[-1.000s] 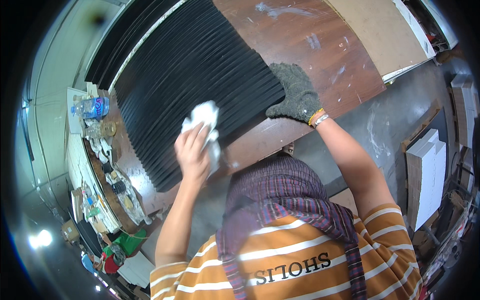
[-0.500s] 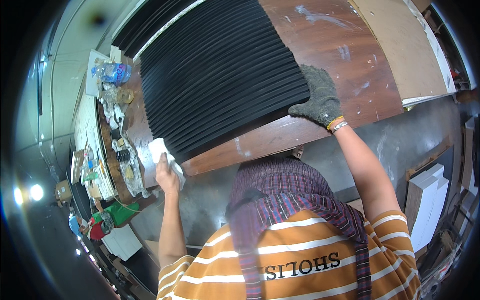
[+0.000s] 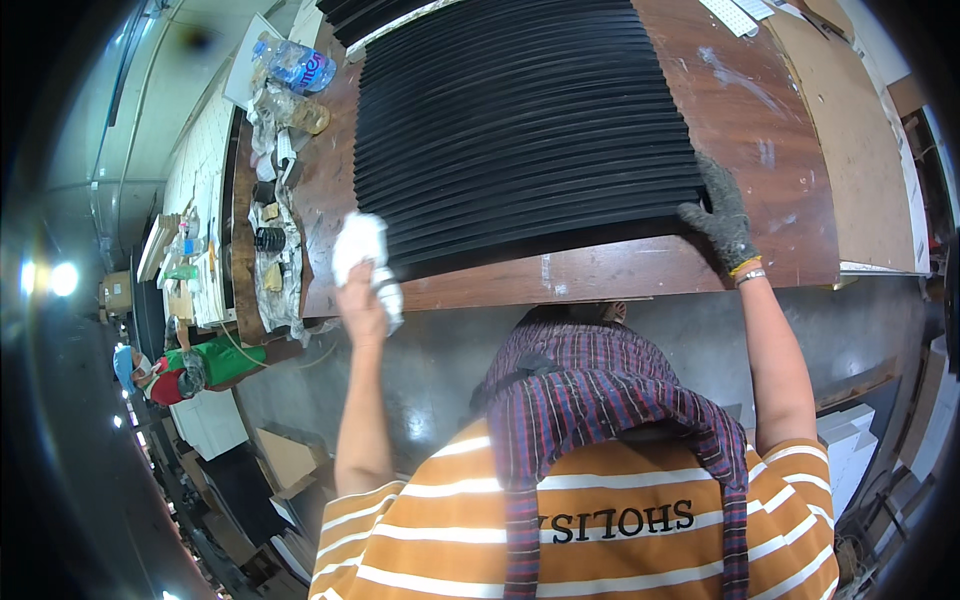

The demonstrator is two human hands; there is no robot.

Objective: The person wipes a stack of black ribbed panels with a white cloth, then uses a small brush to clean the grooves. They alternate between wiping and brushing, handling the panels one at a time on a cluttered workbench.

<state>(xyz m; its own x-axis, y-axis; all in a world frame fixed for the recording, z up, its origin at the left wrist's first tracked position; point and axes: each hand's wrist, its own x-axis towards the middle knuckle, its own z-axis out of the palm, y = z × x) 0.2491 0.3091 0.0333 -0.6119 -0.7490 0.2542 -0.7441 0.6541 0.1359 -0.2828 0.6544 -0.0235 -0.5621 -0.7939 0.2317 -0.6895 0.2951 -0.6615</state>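
Black ribbed strips (image 3: 520, 130) lie side by side in a broad row on a brown wooden table (image 3: 600, 268). My bare left hand (image 3: 362, 303) is closed on a crumpled white cloth (image 3: 360, 240), at the near left corner of the row. At the near right corner is my right hand (image 3: 727, 215), in a dark grey knitted glove with a yellow cuff edge. Its thumb points left along the nearest strip and its fingers stretch away beside the strip ends. It touches the strips with its fingers apart.
Left of the strips stand a plastic bottle (image 3: 300, 66) and a jar (image 3: 300, 110) near crumpled plastic. A brown board (image 3: 850, 140) lies at the right. Another person (image 3: 180, 375) in a green apron works at the far left. White panels (image 3: 848, 450) lean at the lower right.
The view has shifted, so the table and strips appear farther right and higher. My left hand still holds the cloth near the left ends, and my right glove stays by the right corner.
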